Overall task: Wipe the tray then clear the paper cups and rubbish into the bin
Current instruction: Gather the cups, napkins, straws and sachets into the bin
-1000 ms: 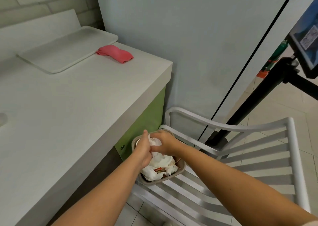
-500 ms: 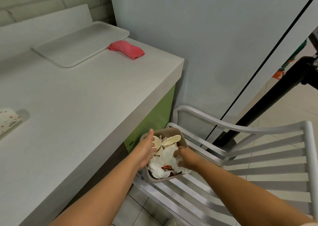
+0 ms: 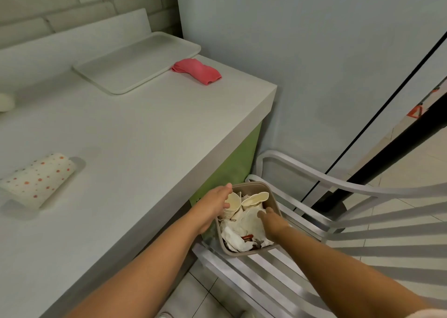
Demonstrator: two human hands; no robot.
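**A:** So, where are the hands?

**B:** Both are at the bin, which stands on the chair seat. The left hand is at the bin's left rim, with finger and thumb spread either side of a paper cup inside. I can't tell whether it grips the cup or only touches it. The right hand is over the bin's right half. Its fingers are fairly straight and rest on crumpled paper, holding nothing.

**A:** What's not in the bin yet?

**B:** A spotted cup lies on its side on the counter, well left of the bin and higher. Its long axis runs roughly left to right, with the narrow end towards the bin. I'd judge the left hand to be nearer it.

**A:** And the tray?

**B:** The tray is far beyond the bin, up and to the left, with nothing on it. A pink cloth lies just beside its bin-side corner. The wiping looks done.
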